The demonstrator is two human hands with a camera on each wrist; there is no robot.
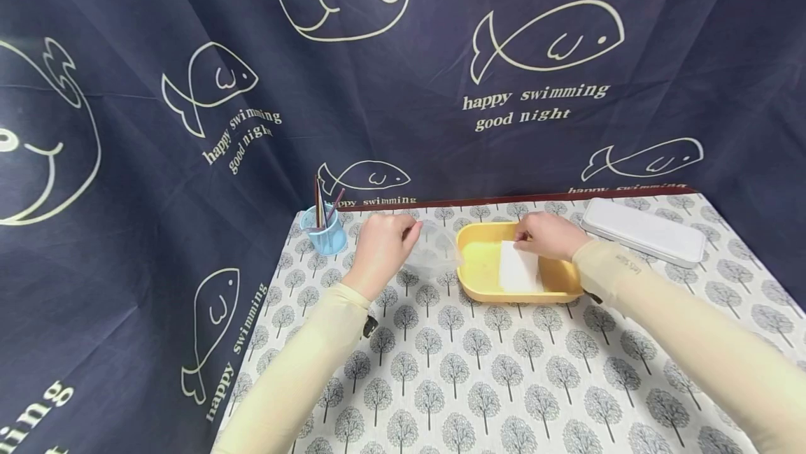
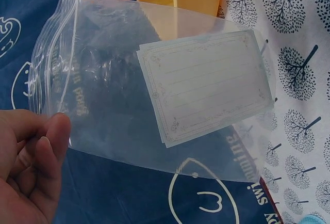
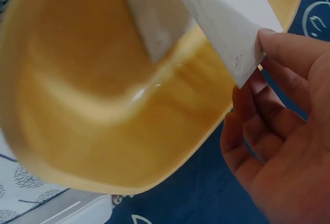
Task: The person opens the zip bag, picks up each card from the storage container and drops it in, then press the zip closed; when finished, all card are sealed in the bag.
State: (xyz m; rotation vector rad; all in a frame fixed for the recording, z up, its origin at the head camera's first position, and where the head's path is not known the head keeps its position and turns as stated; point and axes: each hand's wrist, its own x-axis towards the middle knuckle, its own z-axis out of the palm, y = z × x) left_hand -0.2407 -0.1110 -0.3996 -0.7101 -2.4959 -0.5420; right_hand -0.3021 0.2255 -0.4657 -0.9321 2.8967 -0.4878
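Note:
My left hand (image 1: 383, 247) pinches the zip edge of a clear plastic zip bag (image 2: 111, 115), which hangs just left of the yellow tray (image 1: 485, 295) in the head view. Inside the bag, the left wrist view shows lined note cards (image 2: 206, 87) with ornate borders, overlapping slightly. Over the tray, my right hand (image 1: 550, 233) holds a white card (image 1: 518, 265) by one corner, between thumb and fingers. In the right wrist view this card tilts above the tray, and another pale card (image 3: 154, 22) shows lower down.
A light blue cup (image 1: 329, 238) with several pencils (image 1: 322, 206) stands at the table's back left corner. To the right of the tray lies a long white case (image 1: 642, 230). The cloth-covered table (image 1: 466, 384) meets a dark blue curtain (image 1: 403, 111) behind.

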